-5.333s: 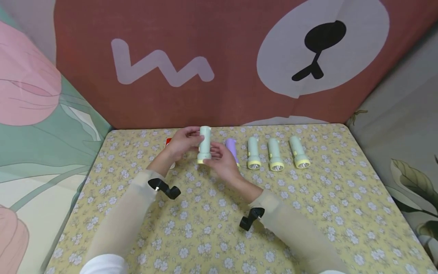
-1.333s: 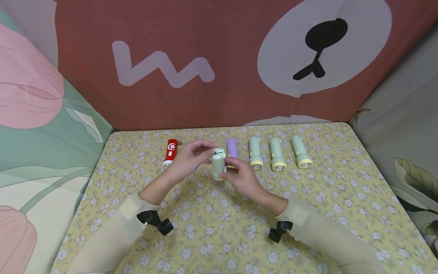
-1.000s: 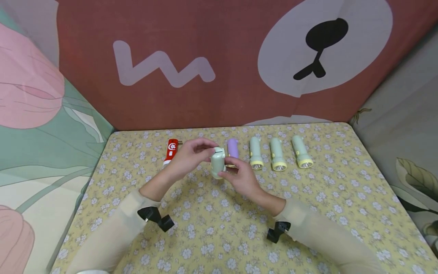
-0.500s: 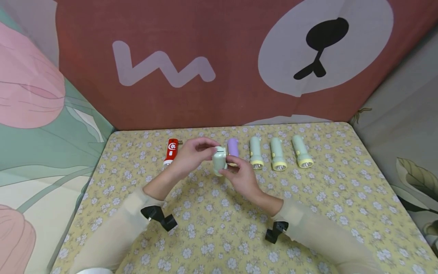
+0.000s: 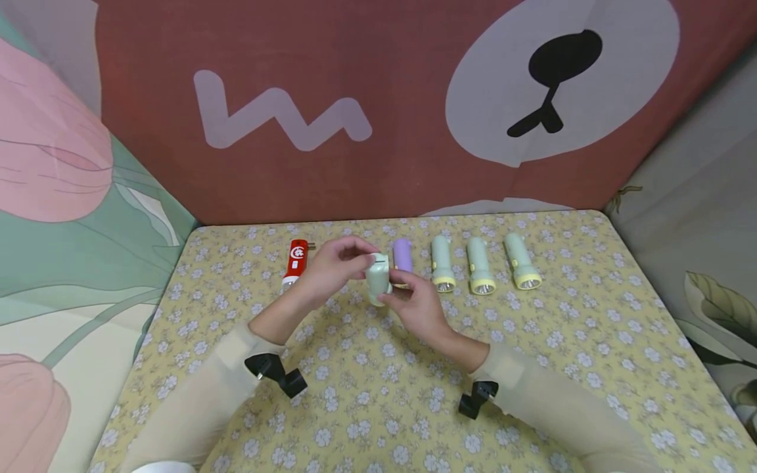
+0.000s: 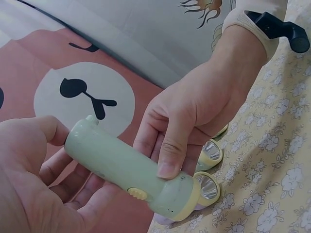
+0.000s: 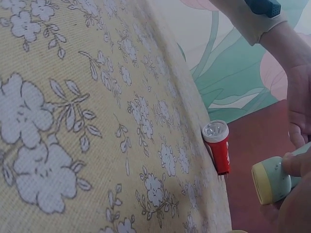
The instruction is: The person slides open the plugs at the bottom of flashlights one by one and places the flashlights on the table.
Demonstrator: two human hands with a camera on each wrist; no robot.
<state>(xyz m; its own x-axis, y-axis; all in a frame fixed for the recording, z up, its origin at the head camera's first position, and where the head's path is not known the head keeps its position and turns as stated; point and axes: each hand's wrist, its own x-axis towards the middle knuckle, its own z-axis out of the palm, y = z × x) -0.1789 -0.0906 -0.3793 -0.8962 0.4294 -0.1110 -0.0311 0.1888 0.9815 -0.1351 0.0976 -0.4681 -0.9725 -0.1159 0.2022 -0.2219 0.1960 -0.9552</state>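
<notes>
In the head view a pale green flashlight (image 5: pixel 377 284) is held above the table between both hands, its slotted tail end tipped up toward me. My left hand (image 5: pixel 331 272) pinches it near that tail end. Lower down, my right hand (image 5: pixel 421 312) grips the body close to the lamp end. The left wrist view shows a yellow slide switch (image 6: pixel 137 193) and a yellow lamp rim (image 6: pixel 188 200) on the flashlight; my right thumb (image 6: pixel 170 158) presses its side. In the right wrist view the yellow rim (image 7: pixel 262 183) faces left, and much of the body is hidden.
A red flashlight (image 5: pixel 297 257) with prongs at its tail lies left of the hands. Behind the right hand is a purple flashlight (image 5: pixel 403 255), partly hidden. Three pale green flashlights (image 5: pixel 441 259) lie farther right. A flower-patterned cloth covers the table (image 5: pixel 355 407).
Over five seconds, the held flashlight came nearer and rightward, its tail tilting toward me, and the red flashlight came into view from behind the left hand. The last half second shows only slight tilting.
</notes>
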